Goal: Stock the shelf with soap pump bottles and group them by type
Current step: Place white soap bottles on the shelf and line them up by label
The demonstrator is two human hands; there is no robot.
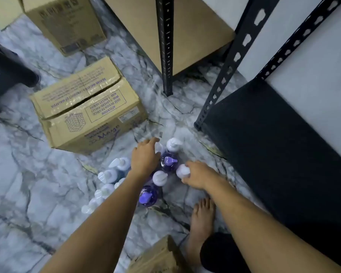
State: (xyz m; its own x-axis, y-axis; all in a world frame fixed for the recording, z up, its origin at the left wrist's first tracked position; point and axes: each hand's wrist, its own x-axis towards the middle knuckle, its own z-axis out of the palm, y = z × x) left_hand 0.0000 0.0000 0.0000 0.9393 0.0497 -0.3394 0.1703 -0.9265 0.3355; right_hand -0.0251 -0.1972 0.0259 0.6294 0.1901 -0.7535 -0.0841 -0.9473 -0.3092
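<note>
1. Step in hand: pick-up from the floor; the shelf (pixel 268 134), dark and matte, stands bare to the right.
2. White-capped bottles (pixel 110 175) stand in a row leftmost on the glossy marbled floor (pixel 28 174) (a printed cardboard box (pixel 83 113) sits behind).
3. Left hand (pixel 145 157), fingers curled over a white pump; grip probably not closed, view blurred.
4. Translucent purple bottle (pixel 168 163) stands between the hands.
5. Right hand (pixel 197 175) pinches a rounded white pump top (pixel 182 171).
6. Next move, judged: lift same-type bottles together and set them on the shelf.
</note>
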